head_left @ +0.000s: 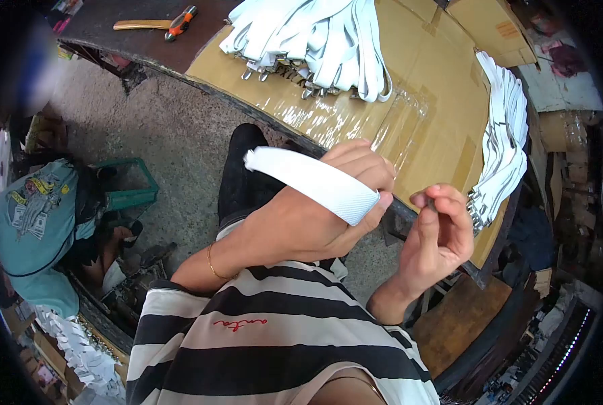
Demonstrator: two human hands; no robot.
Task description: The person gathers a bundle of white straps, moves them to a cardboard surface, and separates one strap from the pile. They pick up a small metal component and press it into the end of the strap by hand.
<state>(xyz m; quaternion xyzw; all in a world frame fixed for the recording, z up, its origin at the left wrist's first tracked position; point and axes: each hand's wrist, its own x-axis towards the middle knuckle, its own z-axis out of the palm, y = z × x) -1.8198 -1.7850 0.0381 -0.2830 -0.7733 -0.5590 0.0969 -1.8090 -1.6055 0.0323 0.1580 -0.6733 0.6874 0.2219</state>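
My left hand (305,226) is closed on a white woven strap (308,182). The strap lies across the back of the hand, and its loose, slightly frayed end points left. To the right of it, my right hand (443,239) is raised with thumb and fingertips pinched together. Something small and dark seems to be between those fingertips, too small to name. Both hands are in the air in front of my body, near the edge of the cardboard-covered table. On the cardboard beyond them lies a heap of white straps with metal clips (308,47).
A second bundle of white straps (507,135) hangs along the table's right side. A hammer (170,25) with an orange-and-black head lies at the far left on the dark tabletop. Flattened cardboard (443,88) covers the table. Another person in a teal shirt (41,216) crouches at left.
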